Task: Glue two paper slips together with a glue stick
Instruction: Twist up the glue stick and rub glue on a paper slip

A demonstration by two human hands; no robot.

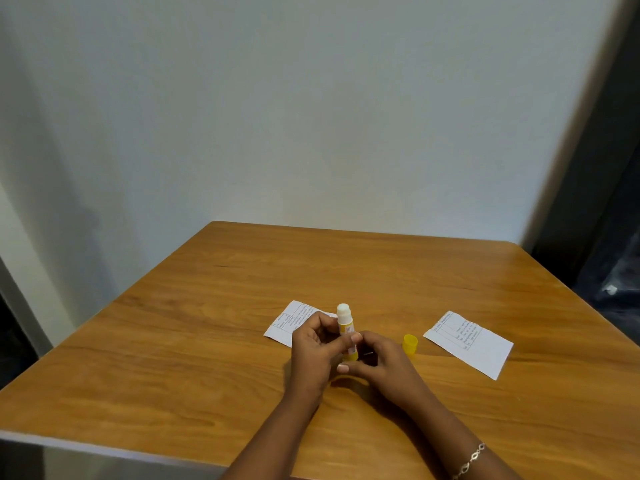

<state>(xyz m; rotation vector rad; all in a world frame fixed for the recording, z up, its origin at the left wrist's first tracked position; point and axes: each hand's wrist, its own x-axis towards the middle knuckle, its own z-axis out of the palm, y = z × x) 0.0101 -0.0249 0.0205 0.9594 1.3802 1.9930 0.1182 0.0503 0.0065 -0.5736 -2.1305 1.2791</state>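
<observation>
— Two hands on one thing in the head view: the glue stick, upright near the table's centre, white glue end showing on top.

— Who grips what?

— The left hand wraps the barrel, fingers curled closed around it. The right hand pinches the yellow base, thumb and fingers narrow on it.

— And the cap?

— The yellow cap stands on the wood at three o'clock from the stick, just beside the right hand.

— The paper?

— One printed slip lies flat at ten o'clock, partly hidden behind the left hand. The second slip lies farther out at three o'clock, beyond the cap, apart from both hands. A bracelet circles the right wrist.
</observation>
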